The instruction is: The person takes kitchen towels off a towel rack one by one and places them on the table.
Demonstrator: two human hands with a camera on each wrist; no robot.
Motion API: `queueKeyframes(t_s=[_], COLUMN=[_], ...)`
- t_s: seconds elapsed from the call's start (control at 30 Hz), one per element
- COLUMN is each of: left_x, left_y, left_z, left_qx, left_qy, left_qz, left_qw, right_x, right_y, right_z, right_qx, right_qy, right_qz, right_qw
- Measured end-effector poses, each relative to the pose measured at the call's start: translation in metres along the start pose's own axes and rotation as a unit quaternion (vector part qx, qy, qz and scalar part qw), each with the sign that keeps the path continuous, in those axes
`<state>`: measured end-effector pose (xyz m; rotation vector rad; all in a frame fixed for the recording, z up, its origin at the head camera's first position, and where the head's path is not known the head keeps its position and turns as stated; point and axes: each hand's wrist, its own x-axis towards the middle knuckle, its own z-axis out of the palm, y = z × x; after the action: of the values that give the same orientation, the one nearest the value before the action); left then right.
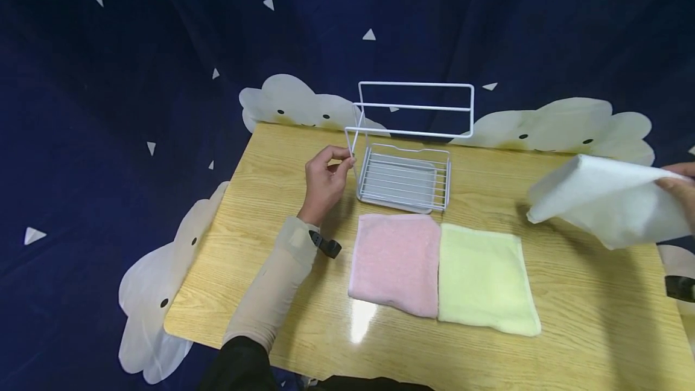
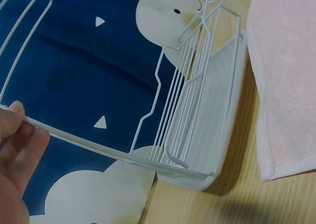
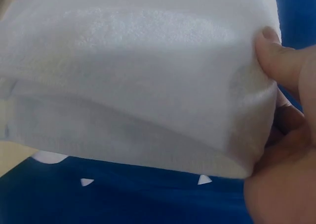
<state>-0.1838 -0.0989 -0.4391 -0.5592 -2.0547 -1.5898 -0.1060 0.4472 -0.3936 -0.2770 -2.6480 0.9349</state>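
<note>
A white wire rack [image 1: 415, 133] stands on a white drip tray [image 2: 210, 120] near the back of the table. My left hand [image 1: 326, 180] pinches the rack's left side wire between thumb and fingers. In the left wrist view, that wire runs from the fingertips down to the tray's edge. At the far right, my right hand [image 1: 680, 192] holds a white cloth [image 1: 619, 198] by one edge, and the cloth hangs above the table. The right wrist view shows the thumb [image 3: 279, 61] pressed on the cloth's near face; some fingers are hidden behind it.
A folded pink towel [image 1: 396, 264] lies in front of the rack, with a folded yellow-green towel [image 1: 485, 279] beside it on the right. Both rest flat on the wooden table [image 1: 260, 180]. Dark blue fabric with white triangles [image 1: 304, 29] and cloud shapes surrounds the table.
</note>
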Motion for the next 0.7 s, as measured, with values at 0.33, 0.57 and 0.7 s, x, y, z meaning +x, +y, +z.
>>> queueKeyframes(t_s=[0.33, 0.57, 0.7], left_x=[-0.004, -0.004, -0.003], left_y=[-0.034, -0.026, -0.011], left_z=[0.001, 0.002, 0.0], left_qx=[-0.01, -0.003, -0.004], left_qy=[-0.001, 0.005, 0.002], left_qz=[0.006, 0.004, 0.004], left_qw=[0.9999, 1.0, 1.0], right_x=[-0.018, -0.022, -0.026], right_y=[0.008, 0.012, 0.016], right_z=[0.006, 0.011, 0.016], right_qx=[-0.053, 0.006, 0.004], right_qy=[0.05, 0.058, 0.064], right_qz=[-0.07, -0.157, -0.158], right_qw=[0.9949, 0.9859, 0.9853])
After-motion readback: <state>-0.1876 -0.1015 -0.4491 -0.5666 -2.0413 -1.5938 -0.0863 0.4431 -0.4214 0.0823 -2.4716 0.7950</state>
